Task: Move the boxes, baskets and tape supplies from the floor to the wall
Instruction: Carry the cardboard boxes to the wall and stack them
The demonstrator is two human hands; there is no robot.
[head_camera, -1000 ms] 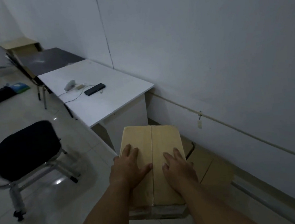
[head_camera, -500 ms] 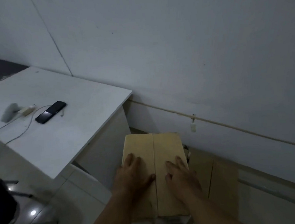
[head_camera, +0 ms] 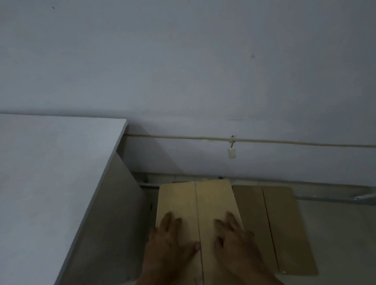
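Pressing both hands flat on a box near the wall.

Nearest, the left hand (head_camera: 170, 242) and right hand (head_camera: 235, 239) lie palm-down on top of the box (head_camera: 178, 199), fingers straight and spread, one on each side of its centre seam, gripping nothing. The box sits between the side panel under the white tabletop (head_camera: 39, 176) on the left and a second box (head_camera: 276, 225) just beside it on the right, which lies lower on the floor (head_camera: 348, 242). Its far edge is near the wall (head_camera: 175, 53); its base is hidden, so I cannot tell whether it rests on the floor. Beyond, a metal rail (head_camera: 344, 197) runs along the wall's foot, and a pale cable (head_camera: 294, 139) with a small tag (head_camera: 231, 153) crosses the wall.
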